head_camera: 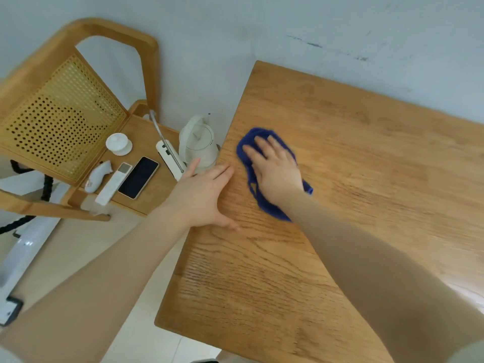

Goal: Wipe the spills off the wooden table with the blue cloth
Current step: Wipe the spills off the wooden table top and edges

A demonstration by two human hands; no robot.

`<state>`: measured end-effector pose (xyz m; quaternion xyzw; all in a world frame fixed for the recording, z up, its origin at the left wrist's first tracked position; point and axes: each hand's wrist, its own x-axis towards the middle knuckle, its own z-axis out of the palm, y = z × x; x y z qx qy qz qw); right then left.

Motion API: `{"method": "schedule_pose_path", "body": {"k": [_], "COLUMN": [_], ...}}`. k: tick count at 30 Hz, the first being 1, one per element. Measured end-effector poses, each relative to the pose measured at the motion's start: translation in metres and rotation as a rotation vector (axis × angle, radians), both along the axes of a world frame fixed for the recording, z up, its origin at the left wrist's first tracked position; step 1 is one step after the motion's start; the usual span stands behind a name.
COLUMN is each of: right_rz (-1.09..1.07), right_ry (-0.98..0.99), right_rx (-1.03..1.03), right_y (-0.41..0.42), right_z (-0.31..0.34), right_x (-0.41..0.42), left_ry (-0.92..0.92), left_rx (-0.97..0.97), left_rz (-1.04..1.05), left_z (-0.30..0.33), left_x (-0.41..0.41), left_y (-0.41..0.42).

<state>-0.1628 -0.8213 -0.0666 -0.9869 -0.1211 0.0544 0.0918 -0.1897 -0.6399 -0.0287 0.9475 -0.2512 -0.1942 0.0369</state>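
Right hand (275, 169) flat on crumpled blue cloth (262, 203), left hand (201, 197) flat on wooden bench (340, 179) edge; leftward stroke risks hitting white kettle (197, 142).

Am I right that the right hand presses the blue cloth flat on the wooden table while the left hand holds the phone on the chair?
Not quite. In the head view the left hand holds nothing: it rests flat on the table's left edge. The phone lies untouched on the chair. The right hand does press the blue cloth flat on the table.
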Motion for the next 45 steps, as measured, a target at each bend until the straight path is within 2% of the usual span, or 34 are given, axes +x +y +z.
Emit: {"method": "schedule_pose_path", "body": {"k": [3, 6, 8, 13, 19, 23, 26, 29, 31, 34, 36, 38, 43, 45], "right_rz": [0.261, 0.363, 0.345, 0.103, 0.383, 0.489, 0.314, 0.083, 0.030, 0.125, 0.251, 0.279, -0.165, -0.220], "right_ry": [-0.024, 0.035, 0.006, 0.014, -0.087, -0.075, -0.092, -0.064, -0.078, -0.103, -0.094, -0.082, -0.052, -0.040], "right_rx": [0.034, 0.026, 0.013, -0.014, 0.042, 0.046, 0.044, 0.040, 0.047, 0.040, 0.034, 0.029, 0.044, 0.011], "right_y": [0.020, 0.022, 0.024, 0.046, 0.026, 0.005, 0.007, 0.014, 0.017, 0.013, -0.004, -0.030, -0.064, -0.058], "right_z": [-0.001, -0.003, -0.003, -0.002, -0.008, -0.013, -0.010, -0.006, -0.007, -0.008, -0.008, -0.009, -0.007, -0.006], "right_x": [-0.042, -0.037, -0.011, 0.031, -0.052, -0.046, -0.011, 0.012, 0.006, -0.035, -0.055, -0.050, -0.010, -0.014], "left_ry": [-0.107, -0.108, -0.077, -0.018, 0.015, 0.017, 0.016, 0.119, 0.109, 0.070, 0.074, 0.084, 0.093, 0.108], "left_rx": [-0.097, -0.129, -0.160, -0.200, -0.259, -0.297, -0.267, -0.312, -0.224, -0.076, -0.011, 0.047, 0.032, -0.001], "left_rz": [0.043, 0.123, 0.190, 0.235, 0.207, 0.229, 0.216, 0.345, 0.286, 0.178, 0.177, 0.181, 0.190, 0.203], "left_z": [0.006, 0.010, 0.009, 0.002, 0.007, 0.010, 0.005, -0.001, 0.000, -0.001, -0.005, -0.008, -0.011, -0.011], "left_x": [-0.002, -0.003, -0.002, -0.013, -0.022, -0.020, -0.021, -0.023, -0.024, -0.026, -0.026, -0.025, -0.027, -0.031], "left_y": [0.025, 0.042, 0.048, 0.051, 0.043, 0.031, 0.021, 0.009, 0.001, -0.007, -0.011, -0.016, -0.013, -0.011]}}
